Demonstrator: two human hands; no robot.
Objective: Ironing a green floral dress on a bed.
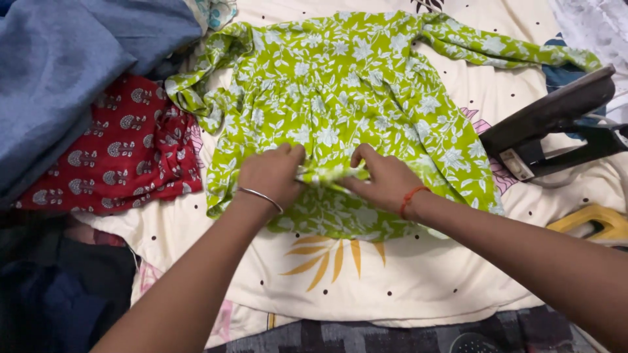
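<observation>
My left hand (pixel 269 175) and right hand (pixel 386 180) each close a pinching grip on a fold of the lime-green white-flowered cotton dress (pixel 347 85), spread left of the dark iron (pixel 546 127).

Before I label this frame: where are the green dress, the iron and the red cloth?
green dress (pixel 340 78): head view, on its bodice.
iron (pixel 546 117): head view, on its dark body.
red cloth (pixel 124 153): head view, on its printed middle.

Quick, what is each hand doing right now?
Left hand: closed, pinching a fold of the green floral garment.
Right hand: closed, pinching the same fold.
</observation>
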